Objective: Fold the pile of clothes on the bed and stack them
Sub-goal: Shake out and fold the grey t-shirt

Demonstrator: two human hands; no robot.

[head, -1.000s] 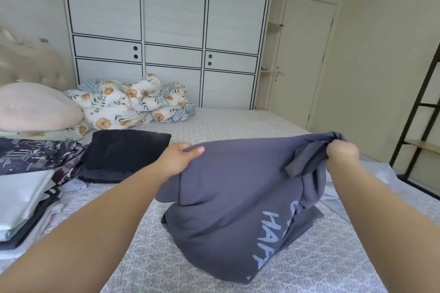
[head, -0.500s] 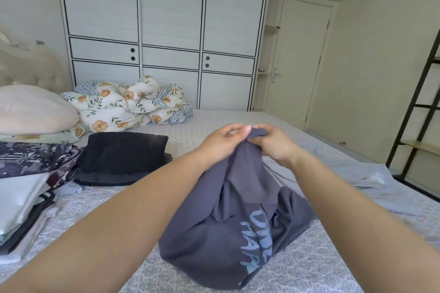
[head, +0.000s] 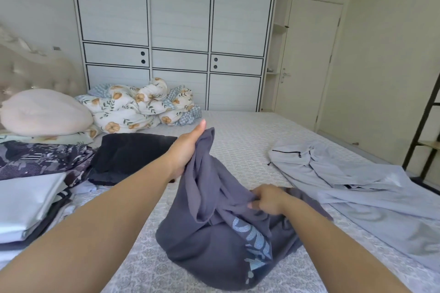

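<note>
Both hands hold the same garment. The left hand (head: 187, 147) is raised above the bed (head: 242, 150) and grips one edge of the dark grey shirt (head: 209, 240), thumb pointing up, so that a band of cloth hangs from it. The right hand (head: 266, 200) is lower and nearer, its fingers curled into a bunch of the same cloth. Most of the shirt rests crumpled on the bed below the two hands, its pale blue print (head: 256, 242) twisted and partly folded under.

The step in hand looks like finding the shirt's edges before any fold can be made. To do it well, the person would likely work each hand along the hem or a seam to a true corner, then draw the hands apart so the cloth hangs flat and the print untwists. Only then should it be laid down and smoothed on a bare part of the bed; a fold started from a bunched grip would set the creases in.

A pale lilac garment (head: 357, 183) lies spread and unfolded to the right, so more work appears to remain. Folded items sit at the left: a dark stack (head: 128, 154) and a pile of light and patterned pieces (head: 31, 202), where the shirt probably belongs once folded.
</note>
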